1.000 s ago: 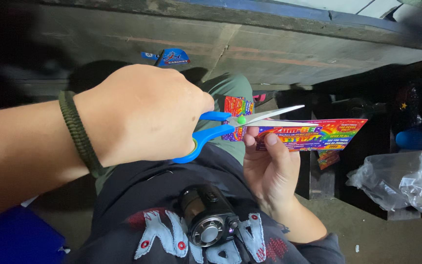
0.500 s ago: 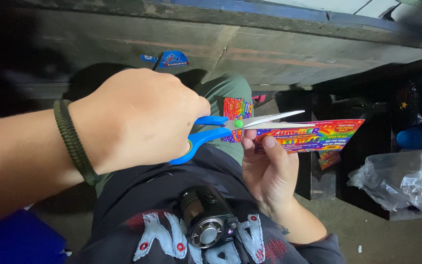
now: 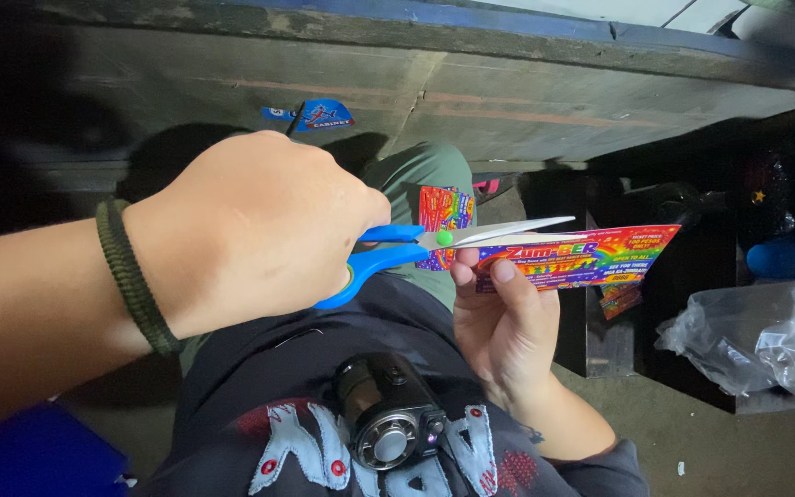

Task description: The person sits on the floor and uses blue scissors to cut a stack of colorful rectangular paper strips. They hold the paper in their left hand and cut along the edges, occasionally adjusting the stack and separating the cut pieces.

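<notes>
Head cam: left hand [image 3: 250, 230] gripped blue scissors [image 3: 416, 244] (blades nearly shut) along a rainbow ticket strip [image 3: 581, 253] pinched by right hand [image 3: 508, 327].

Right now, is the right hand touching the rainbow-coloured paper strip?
Touching. The head view shows the right hand pinching the rainbow-coloured paper strip at its near end, thumb pressed flat on its printed face, while the scissors in the left hand meet its top edge.
</notes>
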